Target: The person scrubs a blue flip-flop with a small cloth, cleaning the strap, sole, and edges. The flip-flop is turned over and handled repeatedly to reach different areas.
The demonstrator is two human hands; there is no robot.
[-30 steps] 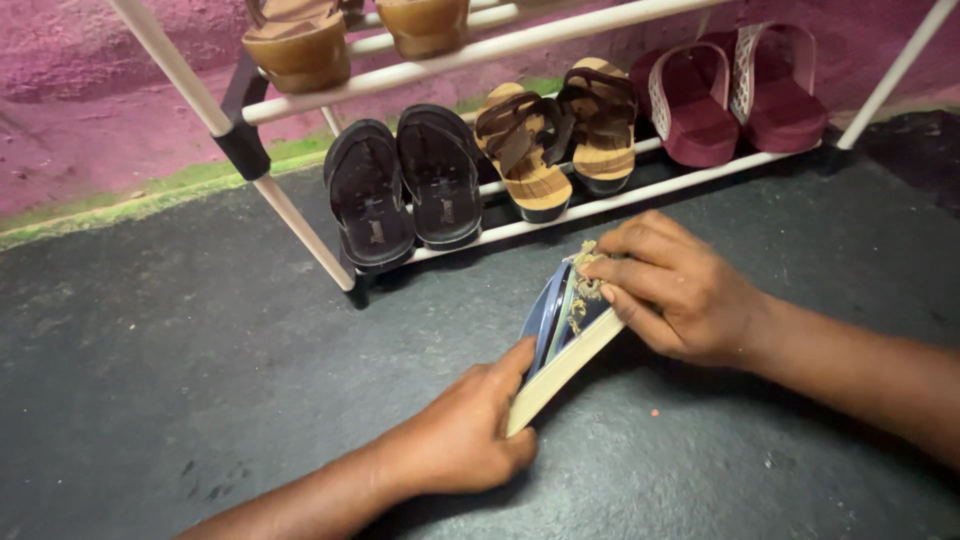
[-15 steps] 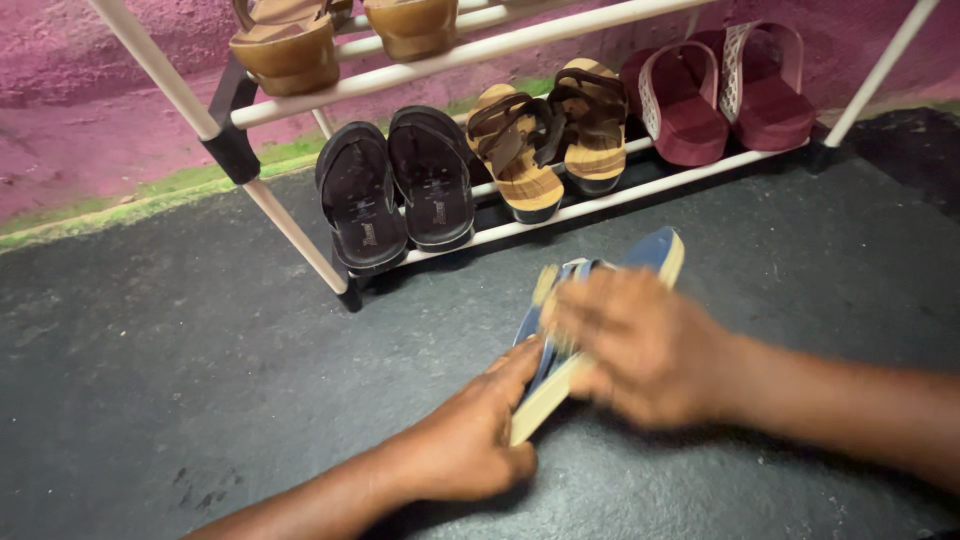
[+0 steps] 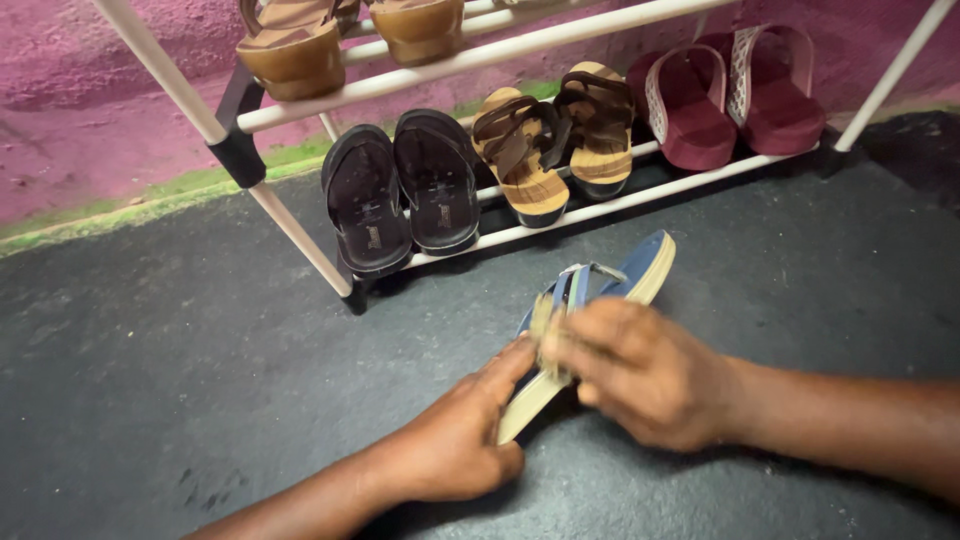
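**A:** Where's the blue sandal (image 3: 630,275) right now?

**B:** Down on the dark floor (image 3: 200,380), just in front of the white shoe rack (image 3: 300,235), tipped up on its edge. The pale sole faces the person, and the toe end points up and away toward the rack.

**A:** And the left hand (image 3: 450,445)?

**B:** It's at the near end of the sandal, the heel end. Its fingers (image 3: 505,365) are curled around the sole's edge there, pinning it against the floor.

**A:** The right hand (image 3: 640,375)?

**B:** It sits over the middle of the sandal, by the straps. Its fingers (image 3: 580,345) are drawn close together around a small tan scrub pad (image 3: 545,320), pressed on the blue strap side. That hand is blurred, so I can't tell the pad's exact shape.

**A:** So the sandal lies between both hands?

**B:** Yes, touched at the near end and in the middle, and the toe end sticks out free beyond the right hand.

**A:** Anything on the rack?

**B:** On the lower shelf sit black flip-flops (image 3: 400,190), brown strapped sandals (image 3: 550,145) and maroon slippers (image 3: 730,95). Tan wedges (image 3: 300,45) are on the shelf above.
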